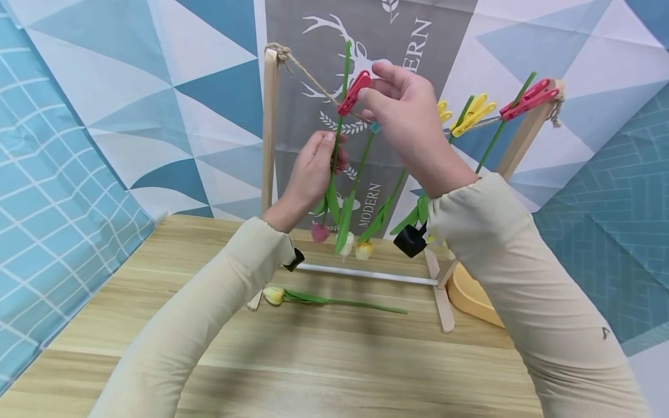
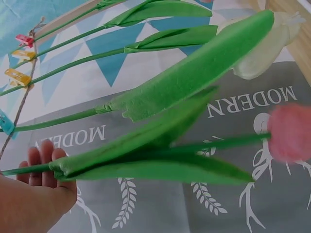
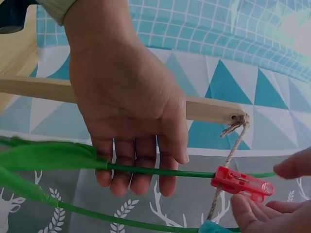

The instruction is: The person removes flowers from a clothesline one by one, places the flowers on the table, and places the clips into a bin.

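Note:
A pink tulip [image 1: 320, 233] hangs head down from a cord [image 1: 313, 78], its stem in a red clip [image 1: 354, 93]. My left hand [image 1: 312, 171] has its fingers round this stem below the clip; the right wrist view shows the fingers behind the stem [image 3: 146, 170]. My right hand [image 1: 405, 107] is at the clip's upper end, thumb and forefinger spread apart on either side of the handles [image 3: 260, 188]. Beside it, a teal clip [image 1: 375, 126] holds a white tulip [image 1: 346, 244].
Farther right hang several tulips, from yellow clips [image 1: 473, 116] and another red clip [image 1: 529, 100]. The wooden frame [image 1: 269, 128] stands on the table [image 1: 334, 366]. A yellow tulip [image 1: 274, 295] lies in front of its crossbar [image 1: 366, 273]. An orange container [image 1: 473, 293] is at the right.

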The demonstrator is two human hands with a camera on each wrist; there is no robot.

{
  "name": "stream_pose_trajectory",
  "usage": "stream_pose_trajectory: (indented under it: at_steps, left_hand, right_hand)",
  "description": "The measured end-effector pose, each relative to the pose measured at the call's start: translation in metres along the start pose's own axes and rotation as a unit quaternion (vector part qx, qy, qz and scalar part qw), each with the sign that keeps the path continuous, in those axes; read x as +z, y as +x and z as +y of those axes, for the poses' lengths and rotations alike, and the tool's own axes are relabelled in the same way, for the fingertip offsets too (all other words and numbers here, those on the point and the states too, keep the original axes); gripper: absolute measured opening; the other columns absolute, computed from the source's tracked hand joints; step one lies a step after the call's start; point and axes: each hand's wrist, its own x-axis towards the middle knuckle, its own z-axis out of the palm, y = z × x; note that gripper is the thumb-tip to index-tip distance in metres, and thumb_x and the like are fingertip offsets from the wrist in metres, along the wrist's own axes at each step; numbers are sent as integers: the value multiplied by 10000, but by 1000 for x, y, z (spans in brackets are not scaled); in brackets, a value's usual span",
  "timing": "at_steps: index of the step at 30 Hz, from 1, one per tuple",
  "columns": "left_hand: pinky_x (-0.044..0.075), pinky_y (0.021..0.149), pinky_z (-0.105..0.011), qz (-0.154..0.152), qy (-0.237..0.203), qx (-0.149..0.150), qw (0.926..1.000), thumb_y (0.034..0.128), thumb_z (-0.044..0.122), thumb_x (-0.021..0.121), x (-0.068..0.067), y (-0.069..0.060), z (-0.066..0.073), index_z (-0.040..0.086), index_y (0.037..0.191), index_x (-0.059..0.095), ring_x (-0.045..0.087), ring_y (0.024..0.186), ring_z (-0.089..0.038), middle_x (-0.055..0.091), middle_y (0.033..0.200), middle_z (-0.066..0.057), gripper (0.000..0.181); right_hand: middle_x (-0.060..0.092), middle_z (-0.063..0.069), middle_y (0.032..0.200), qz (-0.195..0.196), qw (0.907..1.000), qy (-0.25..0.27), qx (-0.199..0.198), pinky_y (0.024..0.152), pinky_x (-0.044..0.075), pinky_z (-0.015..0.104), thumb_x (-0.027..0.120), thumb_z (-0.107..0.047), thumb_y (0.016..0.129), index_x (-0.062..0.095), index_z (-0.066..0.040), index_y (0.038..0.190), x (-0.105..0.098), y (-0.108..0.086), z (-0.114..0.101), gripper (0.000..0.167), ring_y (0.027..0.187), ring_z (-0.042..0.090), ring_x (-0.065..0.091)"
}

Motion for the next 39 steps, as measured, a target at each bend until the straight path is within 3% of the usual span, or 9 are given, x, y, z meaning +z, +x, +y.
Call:
stream_pose_trajectory:
  at_steps: [8, 13, 21, 25, 33, 39]
  left_hand:
    - [448, 678, -263, -113, -35, 49, 9999, 1019, 184, 291, 0, 0, 5, -63, 1119, 528, 511, 687, -188, 501, 771, -45, 357]
    - [435, 669, -265, -252, -148, 70, 9995, 1017, 177, 291, 0, 0, 8, -50, 1122, 529, 485, 672, -145, 486, 802, -72, 346]
    - [358, 617, -244, -363, -135, 55, 9992, 1019, 171, 281, 0, 0, 10, -20, 1093, 523, 388, 637, -136, 412, 747, -10, 317]
    - [340, 609, -238, -452, 16, 152, 9989, 1021, 168, 276, -1, -1, 11, -28, 1101, 512, 370, 625, -132, 389, 721, -7, 317]
    - [268, 570, -238, -407, 489, 287, 9976, 1029, 188, 292, 0, -2, 12, -3, 1076, 500, 303, 608, -121, 338, 697, -2, 286]
    - [324, 722, -245, -245, 1126, 276, 9930, 1028, 209, 307, -2, -4, 12, 8, 1060, 501, 379, 776, -139, 392, 814, -28, 281]
  right_hand:
    - [624, 90, 1162, 311, 9993, 175, -87, 918, 483, 243, 639, -150, 879, 571, -71, 1266, -1, 4, 1, 401, 981, 148, 621]
    - [656, 68, 1098, 283, 9996, -33, -34, 917, 484, 255, 660, -185, 866, 641, -71, 1183, 0, 5, -4, 337, 903, 140, 633]
    - [651, 50, 1075, 220, 9986, -470, 94, 879, 498, 225, 667, -226, 856, 656, -81, 1158, 0, 4, -11, 335, 868, 138, 639]
    - [655, 71, 1100, 235, 9984, -504, 65, 873, 499, 215, 664, -224, 857, 654, -78, 1158, -1, 3, -11, 334, 857, 130, 643]
    - [672, 32, 975, 400, 9977, -496, -214, 855, 500, 223, 678, -206, 848, 686, -78, 1089, 0, 2, -6, 273, 849, 120, 632]
    - [682, 44, 923, 675, 9962, -19, -557, 826, 515, 219, 706, -162, 813, 716, -47, 1025, -2, 0, -1, 241, 809, 144, 654]
